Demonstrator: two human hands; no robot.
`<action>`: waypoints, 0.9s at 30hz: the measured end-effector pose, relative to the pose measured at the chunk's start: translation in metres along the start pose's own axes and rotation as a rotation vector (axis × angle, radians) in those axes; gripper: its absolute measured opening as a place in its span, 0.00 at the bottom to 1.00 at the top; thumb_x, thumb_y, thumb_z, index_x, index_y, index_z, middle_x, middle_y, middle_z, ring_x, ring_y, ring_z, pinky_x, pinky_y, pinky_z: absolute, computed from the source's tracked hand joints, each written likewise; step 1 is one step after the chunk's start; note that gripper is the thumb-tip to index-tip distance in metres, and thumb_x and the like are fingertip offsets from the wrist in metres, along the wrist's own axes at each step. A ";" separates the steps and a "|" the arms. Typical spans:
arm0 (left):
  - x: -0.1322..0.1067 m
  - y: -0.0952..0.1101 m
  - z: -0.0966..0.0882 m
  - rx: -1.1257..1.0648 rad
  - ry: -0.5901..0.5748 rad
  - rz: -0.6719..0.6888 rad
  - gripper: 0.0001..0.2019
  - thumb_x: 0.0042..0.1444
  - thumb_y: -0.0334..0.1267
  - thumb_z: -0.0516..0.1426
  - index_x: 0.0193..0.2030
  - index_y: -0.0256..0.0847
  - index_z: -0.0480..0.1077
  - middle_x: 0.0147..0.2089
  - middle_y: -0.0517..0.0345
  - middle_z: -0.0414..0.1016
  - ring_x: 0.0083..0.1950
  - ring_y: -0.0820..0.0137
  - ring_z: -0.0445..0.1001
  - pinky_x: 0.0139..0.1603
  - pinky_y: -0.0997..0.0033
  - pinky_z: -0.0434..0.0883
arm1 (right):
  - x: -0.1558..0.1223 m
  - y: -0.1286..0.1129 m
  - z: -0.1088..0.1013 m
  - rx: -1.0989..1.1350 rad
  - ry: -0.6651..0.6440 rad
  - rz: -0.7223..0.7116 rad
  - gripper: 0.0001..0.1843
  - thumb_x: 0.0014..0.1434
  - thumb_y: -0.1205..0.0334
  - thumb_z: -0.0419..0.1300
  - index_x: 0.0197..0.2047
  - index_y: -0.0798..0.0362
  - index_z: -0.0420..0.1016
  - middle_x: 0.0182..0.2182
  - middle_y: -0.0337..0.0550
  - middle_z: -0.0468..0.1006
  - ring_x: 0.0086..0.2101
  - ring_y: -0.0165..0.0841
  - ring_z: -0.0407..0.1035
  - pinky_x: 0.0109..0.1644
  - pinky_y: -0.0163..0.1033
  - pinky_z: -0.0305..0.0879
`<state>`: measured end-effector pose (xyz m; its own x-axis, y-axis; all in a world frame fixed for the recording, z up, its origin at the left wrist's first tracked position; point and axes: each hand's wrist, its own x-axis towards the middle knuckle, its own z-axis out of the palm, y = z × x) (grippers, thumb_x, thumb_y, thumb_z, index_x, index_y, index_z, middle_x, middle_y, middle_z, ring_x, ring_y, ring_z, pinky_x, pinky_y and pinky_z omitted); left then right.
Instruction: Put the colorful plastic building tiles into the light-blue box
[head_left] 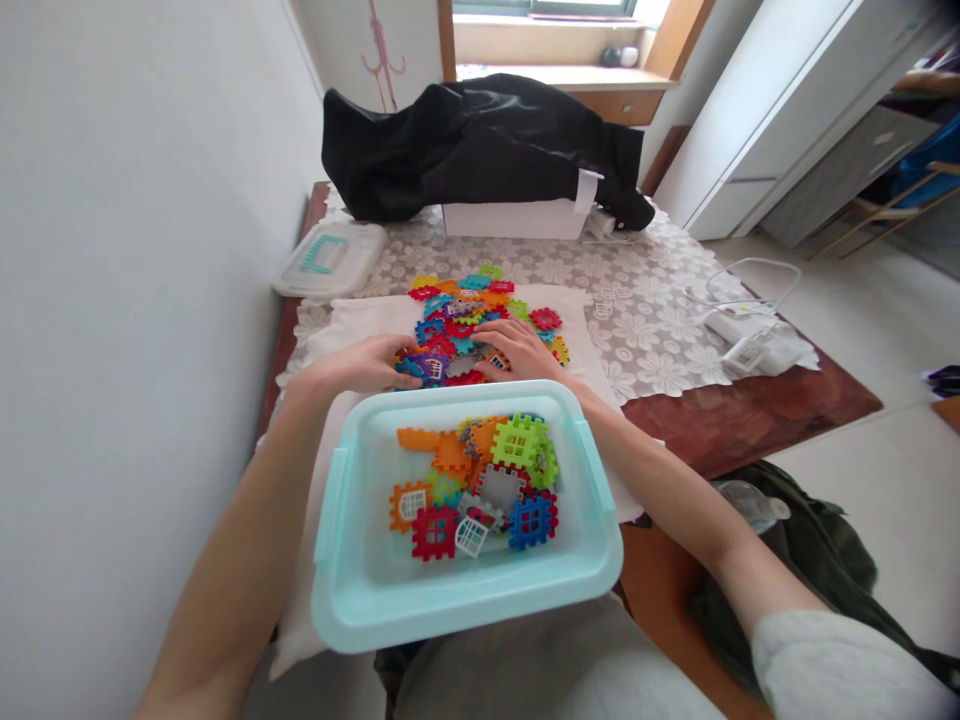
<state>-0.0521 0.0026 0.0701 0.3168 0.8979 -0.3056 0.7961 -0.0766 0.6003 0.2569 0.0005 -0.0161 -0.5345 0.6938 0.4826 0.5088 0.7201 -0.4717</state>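
Two bare arms reach forward, left hand (358, 365) and right hand (517, 352) with fingers (390, 347) spread open on interlocking plastic blocks (457, 325) at 12 o'clock, more in an aqua plastic tub (450, 622) at 6 o'clock

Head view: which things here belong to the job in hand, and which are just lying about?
Belonging: left hand; right hand; pile of interlocking plastic tiles; pale blue plastic tub; tiles in the tub.

Lying about: black garment; translucent plastic lid; white adapter; white box.
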 end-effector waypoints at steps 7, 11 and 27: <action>0.001 -0.024 -0.025 -0.071 -0.090 -0.031 0.31 0.44 0.65 0.70 0.48 0.45 0.79 0.47 0.47 0.86 0.46 0.50 0.84 0.39 0.60 0.81 | 0.001 0.000 -0.002 0.004 -0.002 -0.003 0.19 0.77 0.51 0.67 0.66 0.46 0.83 0.66 0.54 0.85 0.67 0.49 0.77 0.81 0.63 0.64; -0.004 -0.034 -0.035 -0.097 -0.040 -0.021 0.30 0.48 0.64 0.71 0.50 0.45 0.79 0.48 0.46 0.86 0.49 0.51 0.84 0.42 0.59 0.82 | 0.000 0.000 -0.002 0.001 -0.012 0.017 0.20 0.77 0.50 0.67 0.67 0.45 0.83 0.67 0.53 0.84 0.68 0.49 0.77 0.80 0.63 0.66; 0.028 0.027 0.048 -0.272 0.090 0.406 0.19 0.61 0.53 0.69 0.52 0.44 0.79 0.51 0.51 0.86 0.54 0.52 0.84 0.57 0.54 0.81 | -0.002 -0.002 0.002 0.031 0.075 0.078 0.31 0.77 0.47 0.67 0.78 0.47 0.74 0.66 0.56 0.85 0.64 0.52 0.80 0.74 0.60 0.72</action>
<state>0.0035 0.0050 0.0424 0.5182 0.8537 0.0509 0.4501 -0.3229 0.8325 0.2563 -0.0022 -0.0176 -0.4420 0.7469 0.4967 0.5251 0.6644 -0.5319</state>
